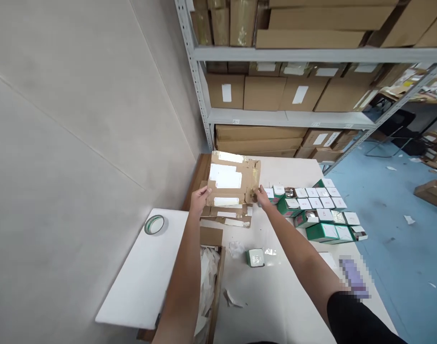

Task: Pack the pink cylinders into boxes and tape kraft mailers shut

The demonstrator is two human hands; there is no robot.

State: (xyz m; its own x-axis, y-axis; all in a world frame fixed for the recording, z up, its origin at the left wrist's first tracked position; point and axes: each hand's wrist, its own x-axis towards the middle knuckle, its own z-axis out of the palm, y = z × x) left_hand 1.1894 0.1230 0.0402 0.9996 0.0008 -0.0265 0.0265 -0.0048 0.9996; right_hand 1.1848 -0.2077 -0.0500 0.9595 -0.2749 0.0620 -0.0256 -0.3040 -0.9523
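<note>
Between my two hands is a flattened cardboard box (227, 189) with white labels and strips of tape on it. My left hand (200, 198) grips its left edge, thumb on top. At the lower right corner, my right hand (261, 197) has its fingers closed on the same cardboard. Just below it, more flattened cardboard (218, 220) with white labels lies on the white table (264, 306). Right of my right hand stand several small green and white boxes (314, 205) in rows; a few have raised or open tops.
A single small green box (256, 258) sits mid-table near clear plastic and paper scraps (232, 300). An open carton of paper (208, 286) is at lower left. A tape roll (154, 224) lies on a white board (143, 272). Shelves (286, 116) with cartons stand behind; a wall is left.
</note>
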